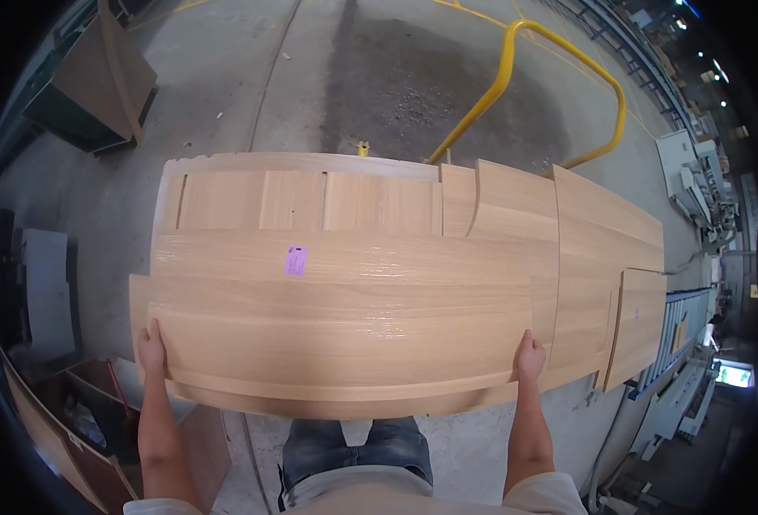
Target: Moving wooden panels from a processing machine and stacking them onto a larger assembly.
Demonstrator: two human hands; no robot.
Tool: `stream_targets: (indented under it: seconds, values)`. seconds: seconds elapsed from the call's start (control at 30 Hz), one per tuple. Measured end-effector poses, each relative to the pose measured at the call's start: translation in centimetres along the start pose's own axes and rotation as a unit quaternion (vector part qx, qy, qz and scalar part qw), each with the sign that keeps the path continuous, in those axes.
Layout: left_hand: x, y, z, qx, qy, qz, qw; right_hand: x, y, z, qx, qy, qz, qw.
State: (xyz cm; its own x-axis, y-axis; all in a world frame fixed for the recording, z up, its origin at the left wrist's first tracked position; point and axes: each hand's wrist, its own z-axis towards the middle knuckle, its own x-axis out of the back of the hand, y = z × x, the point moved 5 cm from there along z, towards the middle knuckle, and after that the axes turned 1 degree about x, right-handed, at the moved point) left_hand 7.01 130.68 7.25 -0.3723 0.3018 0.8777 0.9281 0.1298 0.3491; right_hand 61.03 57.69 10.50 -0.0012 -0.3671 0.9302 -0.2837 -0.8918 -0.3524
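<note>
A long, light wood-grain panel (336,339) lies across the near part of a stack of similar boards. My left hand (150,347) is closed on its left end, the thumb on top. At the opposite end, my right hand (530,355) grips the right edge the same way, thumb up. The fingers under both ends are hidden. Farther from me, a purple label (295,261) sticks to the glossy wood surface. I cannot tell whether that surface and the held panel are one piece.
More wood boards (606,227) spread to the right, one smaller board (638,322) on top. Beyond the stack rises a yellow tubular rail (503,73). Blue rollers (675,330) stand at the right. An open wooden bin (96,395) is at lower left, a large box (96,81) at upper left.
</note>
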Motion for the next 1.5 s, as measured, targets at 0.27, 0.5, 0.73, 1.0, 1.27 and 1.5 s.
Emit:
stream_targets:
  seconds: [0.27,0.5,0.73,1.0,1.27,1.5]
  values:
    - [-3.9,1.3,-0.9,-0.007,0.015,-0.041,0.999,0.1,1.1,4.6,-0.012,-0.004,0.016,1.0]
    - [-6.8,2.9,-2.3,-0.056,-0.013,-0.034,0.998,1.0,6.2,5.7,0.007,0.016,0.027,0.999]
    - [-7.7,3.0,-1.3,-0.044,-0.031,-0.044,0.998,0.0,2.4,6.4,-0.013,-0.001,-0.023,1.0]
    - [-8.5,11.6,2.4,-0.174,0.05,-0.107,0.978,-2.9,-6.4,13.2,0.052,0.034,-0.051,0.997]
    - [-13.9,18.6,0.2,-0.19,0.042,-0.13,0.972,-8.1,-9.0,14.9,0.125,0.004,-0.175,0.977]
    - [-15.2,20.6,-1.4,-0.227,0.031,-0.107,0.968,-8.6,-7.5,18.1,0.084,-0.036,-0.175,0.98]
